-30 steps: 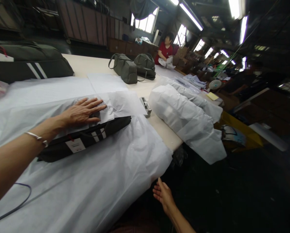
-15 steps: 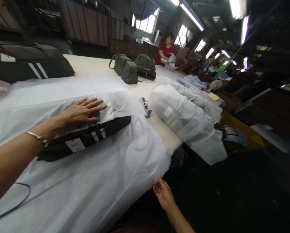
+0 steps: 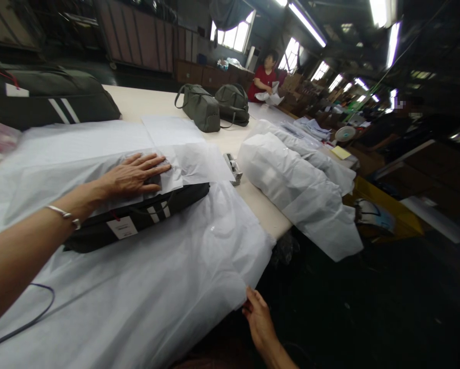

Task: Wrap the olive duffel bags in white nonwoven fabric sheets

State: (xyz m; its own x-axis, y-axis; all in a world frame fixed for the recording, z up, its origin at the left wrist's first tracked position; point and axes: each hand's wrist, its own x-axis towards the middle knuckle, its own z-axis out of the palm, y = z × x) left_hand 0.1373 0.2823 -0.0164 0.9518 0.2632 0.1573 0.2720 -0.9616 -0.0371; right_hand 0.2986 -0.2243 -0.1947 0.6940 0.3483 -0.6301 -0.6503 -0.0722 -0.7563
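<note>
My left hand [image 3: 135, 174] lies flat, fingers spread, on white tissue paper [image 3: 193, 161] folded over a dark flat bag [image 3: 137, 218] with white stripes and a white tag. The bag rests on a large white wrapping sheet [image 3: 156, 287] that hangs over the table's near edge. My right hand [image 3: 257, 315] is below that edge, its fingers pinching the sheet's hanging corner.
A tape dispenser [image 3: 233, 168] sits just right of the bag. White wrapped bundles [image 3: 299, 189] lie at the table's right edge. Two olive bags [image 3: 214, 106] stand farther back, another dark bag [image 3: 41, 100] at far left. A person in red [image 3: 263, 79] sits beyond the table.
My right hand rose from below the table edge and took hold of the sheet's hanging corner. My left hand stayed flat on the tissue paper.
</note>
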